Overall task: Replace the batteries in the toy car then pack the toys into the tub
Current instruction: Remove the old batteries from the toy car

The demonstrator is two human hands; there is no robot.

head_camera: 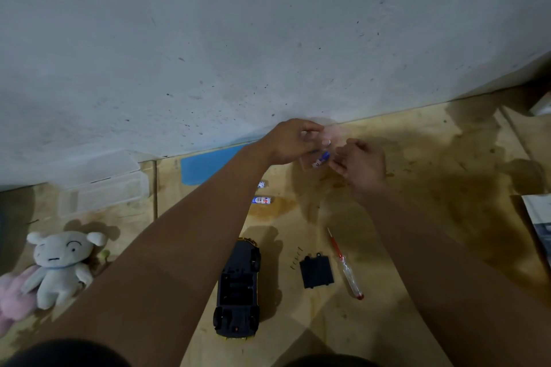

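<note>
The toy car (237,289) lies upside down on the wooden floor, its battery compartment open. The black battery cover (316,272) and several small screws (296,258) lie to its right, beside a red-handled screwdriver (345,264). Two loose batteries (261,200) lie further back. Near the wall, my left hand (290,142) and my right hand (359,162) both pinch a clear plastic wrapper with blue-and-white batteries (321,158) inside. A clear plastic tub (103,188) stands at the left by the wall.
A white plush toy (58,265) lies at the left, partly over a pink plush (13,298). A blue lid or mat (208,165) sits against the grey wall. Papers or boxes (538,223) lie at the right edge.
</note>
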